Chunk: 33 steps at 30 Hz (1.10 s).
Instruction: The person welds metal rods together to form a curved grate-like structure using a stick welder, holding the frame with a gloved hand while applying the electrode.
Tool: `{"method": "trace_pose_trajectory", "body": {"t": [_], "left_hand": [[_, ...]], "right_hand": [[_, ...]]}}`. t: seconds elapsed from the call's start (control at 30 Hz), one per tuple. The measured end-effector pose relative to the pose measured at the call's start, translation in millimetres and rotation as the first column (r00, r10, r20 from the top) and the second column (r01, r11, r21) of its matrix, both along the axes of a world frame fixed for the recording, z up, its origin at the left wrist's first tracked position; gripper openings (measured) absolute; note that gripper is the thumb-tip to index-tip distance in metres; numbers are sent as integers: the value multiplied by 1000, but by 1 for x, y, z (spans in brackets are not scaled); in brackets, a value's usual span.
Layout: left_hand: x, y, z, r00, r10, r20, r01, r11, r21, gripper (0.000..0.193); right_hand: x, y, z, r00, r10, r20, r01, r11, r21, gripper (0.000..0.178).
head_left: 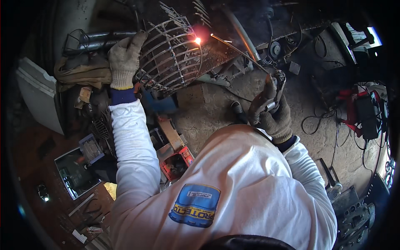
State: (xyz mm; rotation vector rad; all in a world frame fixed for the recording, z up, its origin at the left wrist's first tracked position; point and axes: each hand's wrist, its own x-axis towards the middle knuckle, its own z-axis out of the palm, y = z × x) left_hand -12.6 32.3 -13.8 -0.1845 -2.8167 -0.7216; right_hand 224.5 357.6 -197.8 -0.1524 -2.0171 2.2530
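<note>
A domed metal grille [171,58] of curved bars lies tilted on the workbench [216,54] at the far side. My left hand [125,58], in a knitted work glove, grips its left edge, the thumb along the rim; the other fingertips are partly hidden. In my gloved right hand [277,123] is a welding electrode holder [263,100], closed around its handle. A thin welding rod [239,52] runs from the holder towards the grille. The rod's tip glows orange, a short way right of a bright glowing spot [198,41] on the grille's rim.
Metal pipes [100,41] and a brown cloth [81,73] lie left of my left hand. An angle grinder [273,50] sits on the bench's right. Below the bench are a red crate [177,163] and cardboard. Cables cross the floor near a red-and-black machine [364,110].
</note>
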Motion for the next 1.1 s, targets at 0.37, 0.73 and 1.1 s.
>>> {"method": "trace_pose_trajectory", "body": {"t": [0.37,0.73,1.1], "left_hand": [[-1,-8,-5,998,-33,-50,32,999,-35,66],[20,12,14,899,-211,-383,76,938,-338,64],[26,21,14,896,-207,-393,40,918,-393,69]], "right_hand": [[4,3,7,998,44,48,-47,996,76,58],[5,5,4,999,35,0,-35,996,87,58],[0,-2,9,998,42,55,-50,987,155,57]]}}
